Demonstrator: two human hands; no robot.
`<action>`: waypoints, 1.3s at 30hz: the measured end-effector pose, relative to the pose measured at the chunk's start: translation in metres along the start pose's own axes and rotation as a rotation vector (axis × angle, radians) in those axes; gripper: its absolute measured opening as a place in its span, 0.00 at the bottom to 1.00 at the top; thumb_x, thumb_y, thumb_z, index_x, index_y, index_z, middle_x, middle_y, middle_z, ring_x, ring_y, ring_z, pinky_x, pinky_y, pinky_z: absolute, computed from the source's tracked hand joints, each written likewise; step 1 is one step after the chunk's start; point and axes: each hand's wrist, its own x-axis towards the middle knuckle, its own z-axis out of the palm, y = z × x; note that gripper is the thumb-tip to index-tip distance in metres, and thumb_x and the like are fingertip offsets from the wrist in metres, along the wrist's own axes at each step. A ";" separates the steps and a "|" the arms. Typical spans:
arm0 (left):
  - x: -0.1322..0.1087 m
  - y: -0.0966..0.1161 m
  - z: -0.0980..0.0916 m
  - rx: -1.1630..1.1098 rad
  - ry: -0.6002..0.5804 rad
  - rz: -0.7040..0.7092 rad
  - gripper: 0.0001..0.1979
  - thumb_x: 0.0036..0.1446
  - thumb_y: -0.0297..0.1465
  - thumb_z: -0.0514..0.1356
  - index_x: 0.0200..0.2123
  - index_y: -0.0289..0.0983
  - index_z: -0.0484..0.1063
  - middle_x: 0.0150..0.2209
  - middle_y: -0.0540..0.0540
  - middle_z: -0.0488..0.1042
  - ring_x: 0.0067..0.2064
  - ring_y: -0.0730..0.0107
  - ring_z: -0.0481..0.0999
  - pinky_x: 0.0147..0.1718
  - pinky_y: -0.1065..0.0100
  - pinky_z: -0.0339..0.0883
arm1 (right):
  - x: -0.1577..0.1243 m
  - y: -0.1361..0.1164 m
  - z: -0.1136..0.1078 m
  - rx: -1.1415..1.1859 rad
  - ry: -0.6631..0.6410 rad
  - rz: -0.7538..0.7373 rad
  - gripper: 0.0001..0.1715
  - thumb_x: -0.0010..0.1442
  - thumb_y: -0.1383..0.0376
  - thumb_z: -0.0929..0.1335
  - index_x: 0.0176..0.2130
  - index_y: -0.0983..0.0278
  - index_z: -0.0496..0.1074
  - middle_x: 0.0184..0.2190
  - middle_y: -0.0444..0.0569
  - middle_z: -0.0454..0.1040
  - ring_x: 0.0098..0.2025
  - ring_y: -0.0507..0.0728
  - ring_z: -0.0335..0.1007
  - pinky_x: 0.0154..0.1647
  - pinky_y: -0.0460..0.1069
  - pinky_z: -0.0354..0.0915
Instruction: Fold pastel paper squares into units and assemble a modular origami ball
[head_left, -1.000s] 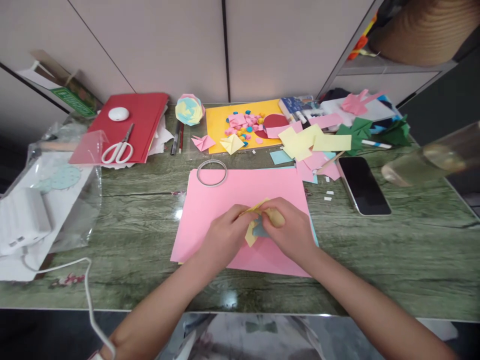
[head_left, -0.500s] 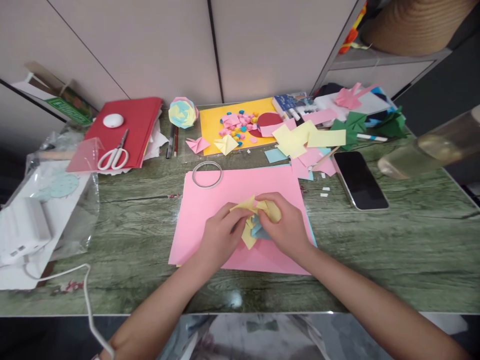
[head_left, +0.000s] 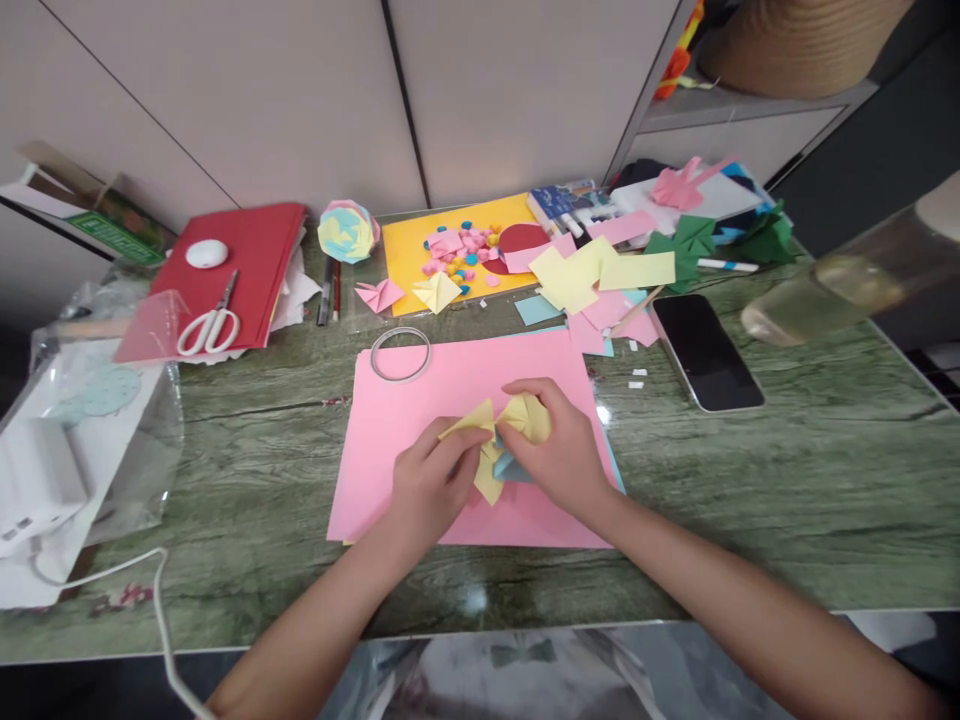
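Note:
Both hands hold a folded yellow and blue paper piece [head_left: 489, 484] over a stack of pink paper [head_left: 386, 455]. My left hand [head_left: 435, 475] pinches a pointed yellow flap between thumb and fingers. On the other side, my right hand [head_left: 559, 440] grips a rounded yellow flap, its thumb pressed near the piece's middle. The blue part shows below, partly hidden by my right hand. A ring-shaped roll of tape [head_left: 376, 360] lies at the stack's upper left corner.
White-handled scissors [head_left: 210, 330] rest on red paper [head_left: 255, 260] at left. A yellow sheet [head_left: 409, 245] bears pink, blue and yellow bits. Paper pieces [head_left: 574, 280], a phone [head_left: 707, 352] and a tilted clear bottle [head_left: 832, 285] are at right. A white cable [head_left: 161, 620] hangs over the front edge.
The camera view has shifted slightly. My hands have drawn the yellow flaps a little further apart, and the gap between them shows more clearly. Both hands keep their hold.

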 end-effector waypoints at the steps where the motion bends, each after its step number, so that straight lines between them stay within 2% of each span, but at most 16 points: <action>1: 0.000 0.000 0.000 -0.006 0.005 -0.006 0.08 0.52 0.21 0.57 0.33 0.38 0.73 0.32 0.49 0.75 0.34 0.75 0.76 0.31 0.77 0.68 | 0.000 0.000 0.000 0.007 0.001 0.008 0.20 0.48 0.72 0.66 0.42 0.57 0.66 0.39 0.41 0.73 0.39 0.54 0.70 0.39 0.48 0.65; 8: 0.000 0.000 0.001 0.013 -0.023 0.016 0.09 0.52 0.21 0.57 0.33 0.39 0.73 0.33 0.49 0.76 0.33 0.76 0.76 0.30 0.78 0.68 | -0.001 -0.001 -0.003 0.042 -0.031 -0.005 0.21 0.49 0.73 0.66 0.43 0.56 0.66 0.40 0.41 0.73 0.39 0.53 0.70 0.39 0.48 0.65; 12: -0.001 -0.003 0.001 0.062 -0.042 0.075 0.10 0.52 0.20 0.57 0.35 0.39 0.72 0.35 0.49 0.76 0.34 0.78 0.76 0.30 0.80 0.68 | -0.002 -0.003 -0.007 0.066 -0.099 -0.032 0.24 0.53 0.73 0.64 0.48 0.56 0.63 0.36 0.41 0.74 0.35 0.52 0.71 0.35 0.47 0.66; 15: -0.001 -0.006 0.000 0.091 -0.048 0.110 0.11 0.52 0.19 0.56 0.36 0.39 0.72 0.35 0.49 0.76 0.35 0.78 0.76 0.32 0.80 0.68 | -0.003 -0.006 -0.011 0.039 -0.102 -0.047 0.24 0.55 0.72 0.64 0.51 0.56 0.61 0.34 0.41 0.76 0.35 0.52 0.73 0.34 0.47 0.67; 19: -0.001 -0.008 -0.001 0.086 -0.067 0.106 0.12 0.53 0.19 0.55 0.36 0.38 0.71 0.36 0.48 0.75 0.36 0.77 0.76 0.34 0.79 0.68 | -0.004 -0.006 -0.014 -0.069 -0.063 -0.112 0.14 0.56 0.69 0.64 0.44 0.58 0.65 0.34 0.43 0.76 0.36 0.54 0.74 0.33 0.47 0.68; 22: -0.001 -0.010 -0.002 0.057 -0.087 0.087 0.11 0.53 0.19 0.55 0.36 0.38 0.71 0.37 0.47 0.76 0.38 0.76 0.76 0.35 0.78 0.69 | -0.004 -0.004 -0.015 -0.150 -0.053 -0.171 0.08 0.57 0.68 0.64 0.38 0.59 0.68 0.33 0.43 0.76 0.33 0.53 0.73 0.32 0.46 0.67; 28: -0.003 -0.014 -0.003 0.032 -0.105 0.102 0.12 0.55 0.20 0.53 0.38 0.39 0.71 0.38 0.48 0.76 0.38 0.75 0.76 0.35 0.76 0.70 | -0.002 -0.003 -0.015 -0.204 -0.071 -0.188 0.06 0.59 0.67 0.64 0.37 0.59 0.69 0.31 0.42 0.76 0.30 0.52 0.72 0.31 0.45 0.67; 31: -0.003 -0.014 -0.003 0.030 -0.084 0.113 0.11 0.55 0.21 0.54 0.37 0.38 0.71 0.39 0.47 0.76 0.39 0.75 0.76 0.36 0.77 0.70 | -0.003 -0.003 -0.014 -0.221 -0.063 -0.206 0.07 0.59 0.67 0.64 0.39 0.59 0.68 0.32 0.42 0.76 0.32 0.52 0.73 0.32 0.45 0.67; 36: 0.000 -0.011 -0.004 0.018 -0.046 0.138 0.10 0.54 0.20 0.54 0.36 0.38 0.71 0.39 0.47 0.77 0.39 0.76 0.77 0.37 0.77 0.70 | -0.005 0.002 -0.013 -0.242 0.017 -0.292 0.16 0.59 0.68 0.64 0.47 0.57 0.65 0.40 0.46 0.76 0.39 0.55 0.74 0.36 0.48 0.69; 39: 0.000 -0.012 -0.004 0.008 -0.054 0.141 0.10 0.54 0.19 0.54 0.35 0.38 0.72 0.38 0.48 0.77 0.39 0.76 0.77 0.37 0.77 0.70 | -0.004 0.005 -0.012 -0.253 0.004 -0.400 0.13 0.60 0.69 0.62 0.44 0.56 0.68 0.40 0.46 0.76 0.40 0.55 0.73 0.41 0.50 0.69</action>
